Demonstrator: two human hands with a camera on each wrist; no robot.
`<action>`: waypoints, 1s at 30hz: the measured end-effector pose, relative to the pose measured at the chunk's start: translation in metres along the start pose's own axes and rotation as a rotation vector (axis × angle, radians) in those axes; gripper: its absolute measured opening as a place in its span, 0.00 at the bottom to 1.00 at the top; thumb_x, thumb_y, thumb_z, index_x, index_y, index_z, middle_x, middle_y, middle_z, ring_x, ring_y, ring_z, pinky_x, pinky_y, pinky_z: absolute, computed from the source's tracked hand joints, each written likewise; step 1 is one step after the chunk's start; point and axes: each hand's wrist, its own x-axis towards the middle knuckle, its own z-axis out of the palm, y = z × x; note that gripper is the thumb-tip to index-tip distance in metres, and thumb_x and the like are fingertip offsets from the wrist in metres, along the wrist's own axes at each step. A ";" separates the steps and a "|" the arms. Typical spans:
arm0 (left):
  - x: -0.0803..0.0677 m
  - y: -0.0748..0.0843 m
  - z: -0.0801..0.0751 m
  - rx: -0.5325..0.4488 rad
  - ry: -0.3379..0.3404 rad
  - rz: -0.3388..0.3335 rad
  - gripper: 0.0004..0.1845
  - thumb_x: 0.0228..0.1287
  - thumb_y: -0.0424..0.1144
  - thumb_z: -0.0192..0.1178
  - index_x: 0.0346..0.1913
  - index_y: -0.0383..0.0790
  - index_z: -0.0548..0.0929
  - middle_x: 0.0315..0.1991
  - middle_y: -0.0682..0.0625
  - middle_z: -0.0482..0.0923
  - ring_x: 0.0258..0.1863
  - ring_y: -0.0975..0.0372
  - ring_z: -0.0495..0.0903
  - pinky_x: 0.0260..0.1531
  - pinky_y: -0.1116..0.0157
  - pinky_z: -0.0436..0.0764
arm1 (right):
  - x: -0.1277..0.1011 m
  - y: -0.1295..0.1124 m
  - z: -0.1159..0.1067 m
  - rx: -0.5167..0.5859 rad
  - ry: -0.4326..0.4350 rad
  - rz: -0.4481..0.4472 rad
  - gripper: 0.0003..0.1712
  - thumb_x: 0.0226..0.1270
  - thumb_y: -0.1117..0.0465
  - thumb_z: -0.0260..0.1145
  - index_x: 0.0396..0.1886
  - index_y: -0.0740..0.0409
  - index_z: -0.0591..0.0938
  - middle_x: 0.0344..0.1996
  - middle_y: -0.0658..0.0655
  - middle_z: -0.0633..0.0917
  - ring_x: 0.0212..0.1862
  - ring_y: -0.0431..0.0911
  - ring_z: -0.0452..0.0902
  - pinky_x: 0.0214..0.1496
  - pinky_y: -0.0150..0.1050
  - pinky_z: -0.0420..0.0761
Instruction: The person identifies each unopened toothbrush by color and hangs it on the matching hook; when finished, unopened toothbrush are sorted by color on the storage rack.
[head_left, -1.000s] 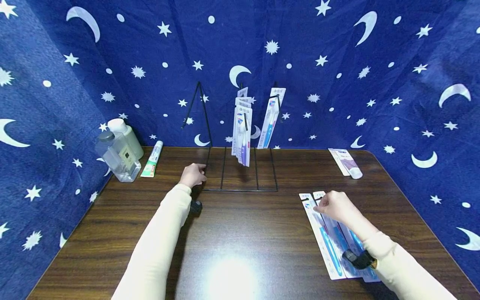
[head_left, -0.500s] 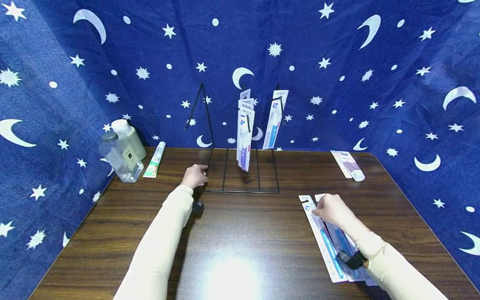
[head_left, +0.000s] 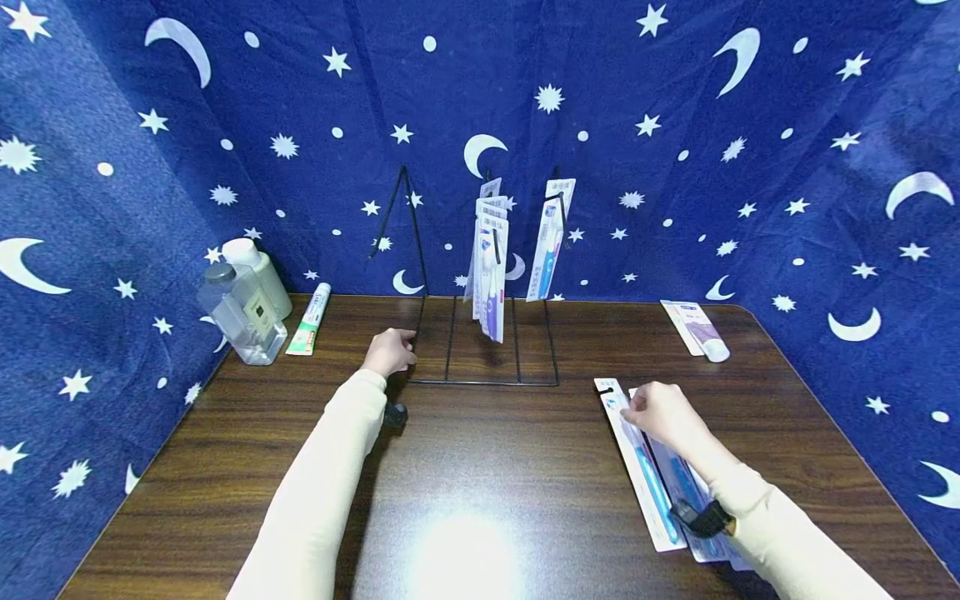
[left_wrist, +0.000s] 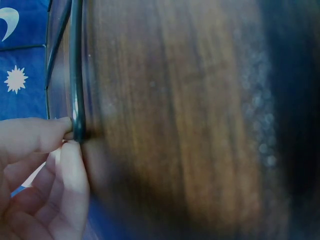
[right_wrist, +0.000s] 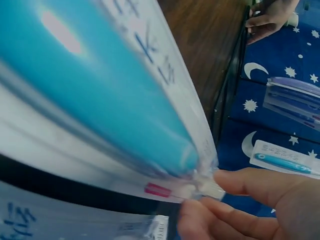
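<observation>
Right hand on dark wooden table (starry blue backdrop)

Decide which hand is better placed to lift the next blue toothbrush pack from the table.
The right hand: it already pinches the top of a toothbrush pack, while the left hand grips the wire rack.

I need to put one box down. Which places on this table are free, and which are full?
Free: the wide middle of the table, between the left hand and the right hand. Crowded: the wire rack at the back, the bottles at far left, the toothbrush packs under the right hand.
</observation>
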 end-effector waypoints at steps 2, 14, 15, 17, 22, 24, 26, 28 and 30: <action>0.000 0.000 0.000 0.006 0.005 0.004 0.29 0.47 0.24 0.61 0.59 0.31 0.76 0.32 0.47 0.79 0.15 0.71 0.73 0.20 0.76 0.78 | 0.001 -0.001 -0.002 0.013 0.039 -0.005 0.10 0.47 0.65 0.70 0.13 0.58 0.78 0.12 0.50 0.78 0.17 0.43 0.68 0.20 0.39 0.71; -0.003 0.002 -0.002 0.038 0.005 0.018 0.30 0.47 0.25 0.60 0.59 0.30 0.75 0.32 0.48 0.79 0.15 0.72 0.72 0.20 0.77 0.76 | 0.006 -0.023 -0.022 0.095 0.274 0.016 0.06 0.53 0.64 0.69 0.22 0.61 0.81 0.15 0.51 0.79 0.20 0.41 0.70 0.21 0.36 0.71; -0.003 0.002 -0.002 0.037 0.005 0.014 0.30 0.47 0.25 0.60 0.60 0.31 0.75 0.32 0.48 0.79 0.15 0.72 0.72 0.20 0.77 0.76 | 0.006 -0.024 -0.023 0.095 0.301 0.007 0.06 0.53 0.64 0.69 0.22 0.61 0.82 0.15 0.51 0.79 0.19 0.41 0.70 0.20 0.35 0.71; -0.002 0.002 -0.001 0.024 0.005 0.004 0.30 0.47 0.25 0.60 0.60 0.31 0.75 0.33 0.47 0.79 0.16 0.71 0.74 0.22 0.76 0.79 | 0.006 -0.028 -0.025 0.094 0.355 -0.016 0.05 0.52 0.64 0.69 0.22 0.62 0.82 0.15 0.51 0.80 0.19 0.40 0.71 0.20 0.35 0.71; 0.002 -0.003 0.000 -0.028 0.004 0.011 0.30 0.46 0.25 0.60 0.59 0.32 0.77 0.32 0.48 0.79 0.19 0.67 0.79 0.25 0.73 0.82 | 0.008 -0.039 -0.032 0.109 0.471 -0.063 0.04 0.50 0.65 0.71 0.23 0.61 0.83 0.15 0.51 0.82 0.19 0.38 0.71 0.20 0.30 0.70; 0.001 -0.003 -0.001 -0.019 0.004 0.013 0.30 0.46 0.25 0.59 0.59 0.32 0.77 0.31 0.48 0.79 0.19 0.66 0.79 0.25 0.73 0.82 | 0.009 -0.043 -0.036 0.139 0.499 -0.073 0.04 0.50 0.66 0.71 0.23 0.61 0.84 0.15 0.51 0.82 0.19 0.35 0.71 0.21 0.25 0.69; 0.000 -0.002 -0.001 -0.020 0.009 0.020 0.30 0.45 0.25 0.60 0.58 0.31 0.77 0.31 0.49 0.78 0.17 0.67 0.77 0.22 0.74 0.81 | 0.011 -0.048 -0.040 0.169 0.519 -0.082 0.04 0.50 0.66 0.71 0.23 0.61 0.83 0.16 0.52 0.82 0.19 0.33 0.70 0.22 0.20 0.67; 0.001 0.002 -0.002 0.011 -0.016 -0.031 0.31 0.47 0.24 0.60 0.61 0.32 0.75 0.35 0.45 0.80 0.19 0.65 0.79 0.25 0.71 0.83 | 0.012 -0.053 -0.043 0.199 0.531 -0.087 0.04 0.51 0.67 0.71 0.24 0.62 0.83 0.17 0.53 0.83 0.20 0.30 0.70 0.23 0.17 0.68; 0.006 -0.002 0.002 -0.002 -0.011 -0.016 0.32 0.45 0.24 0.61 0.60 0.32 0.76 0.33 0.46 0.79 0.17 0.67 0.77 0.22 0.72 0.82 | 0.014 -0.056 -0.047 0.216 0.543 -0.091 0.04 0.51 0.67 0.71 0.25 0.63 0.83 0.18 0.55 0.83 0.21 0.30 0.70 0.24 0.17 0.69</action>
